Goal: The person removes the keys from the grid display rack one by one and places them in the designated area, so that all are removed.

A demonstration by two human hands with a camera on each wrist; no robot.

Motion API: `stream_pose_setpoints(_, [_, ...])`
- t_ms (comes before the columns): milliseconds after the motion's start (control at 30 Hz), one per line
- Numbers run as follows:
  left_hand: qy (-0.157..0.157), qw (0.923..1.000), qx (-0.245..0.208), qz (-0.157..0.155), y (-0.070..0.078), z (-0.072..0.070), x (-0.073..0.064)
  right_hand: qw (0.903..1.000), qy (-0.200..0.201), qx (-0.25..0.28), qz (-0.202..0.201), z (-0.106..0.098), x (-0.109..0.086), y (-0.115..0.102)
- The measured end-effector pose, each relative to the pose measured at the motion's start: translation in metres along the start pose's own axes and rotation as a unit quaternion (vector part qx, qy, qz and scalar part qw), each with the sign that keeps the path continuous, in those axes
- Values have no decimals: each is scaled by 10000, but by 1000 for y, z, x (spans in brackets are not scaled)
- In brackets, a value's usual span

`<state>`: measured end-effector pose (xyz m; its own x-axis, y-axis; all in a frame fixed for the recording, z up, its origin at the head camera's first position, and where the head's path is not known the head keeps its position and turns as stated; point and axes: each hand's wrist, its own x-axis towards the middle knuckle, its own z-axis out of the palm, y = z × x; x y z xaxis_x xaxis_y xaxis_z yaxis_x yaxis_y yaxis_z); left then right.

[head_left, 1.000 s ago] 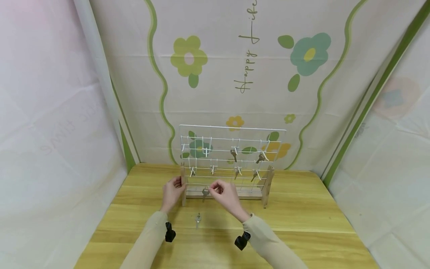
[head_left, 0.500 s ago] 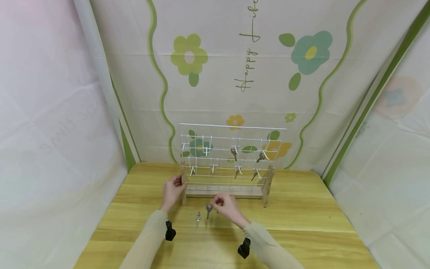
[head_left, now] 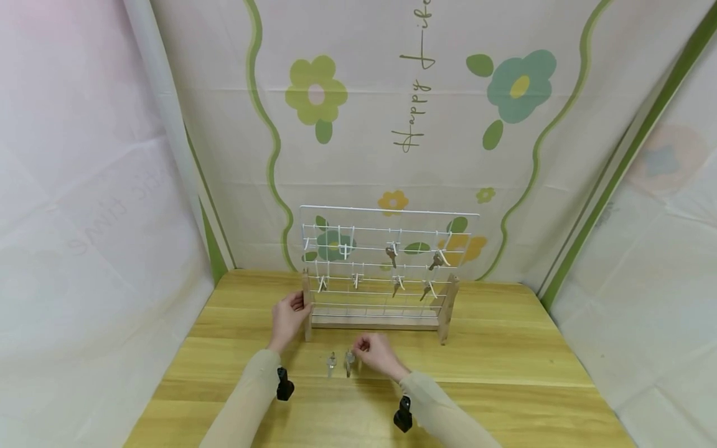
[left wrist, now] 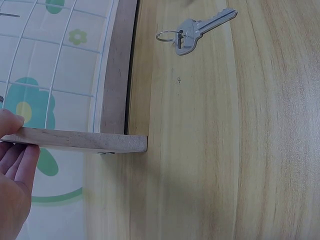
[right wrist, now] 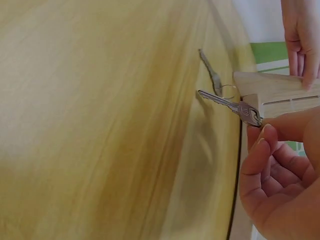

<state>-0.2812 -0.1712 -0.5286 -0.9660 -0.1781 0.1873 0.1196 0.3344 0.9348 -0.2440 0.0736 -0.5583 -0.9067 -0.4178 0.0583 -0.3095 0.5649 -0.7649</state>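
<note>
My right hand (head_left: 376,354) pinches the ring of a metal key (right wrist: 241,109) between thumb and forefinger, its blade pointing down close over the table. Beside it a second key (left wrist: 192,34) with a small ring lies flat on the wood. My left hand (head_left: 289,318) grips the left wooden upright (left wrist: 80,139) of a white wire rack (head_left: 386,267), thumb on one face and fingers on the other. In the head view several keys, such as one brown key (head_left: 437,260), hang from white hooks on the rack.
The rack stands on a wood-grain table (head_left: 504,373), its base bar (head_left: 375,322) running between two wooden uprights. Behind it hangs a flowered cloth (head_left: 358,155), with white cloth walls at both sides. Some hooks, like the upper-left hook (head_left: 345,250), hold no key.
My right hand has moved down from the rack's lower front toward the table with the key, now beside the lying key. The left hand stays on the upright.
</note>
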Motion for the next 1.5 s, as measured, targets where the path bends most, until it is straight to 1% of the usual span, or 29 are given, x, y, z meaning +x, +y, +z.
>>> stream_pose_setpoints(267, [41,10000,-9,22,0,0,0,10000,-28,81,-16,5,3,5])
stream_pose_setpoints(467, [38,10000,55,54,-3,0,1,10000,50,-50,-11,9,6,7])
stream_pose_setpoints(633, [58,10000,5,52,-2,1,0,9998,114,-174,-13,13,8,10])
stream_pose_setpoints(833, [100,9999,-24,22,-3,2,0,9995,232,-192,-69,15,7,9])
stream_pose_setpoints(1100, [190,9998,-63,15,-4,2,2,9994,280,-223,-26,17,7,6])
stream_pose_setpoints(1333, [156,9999,-49,38,-4,2,1,9994,208,-241,102,18,6,5])
stream_pose_setpoints(1500, [170,9998,24,72,-4,2,1,9996,128,-214,92,18,6,4])
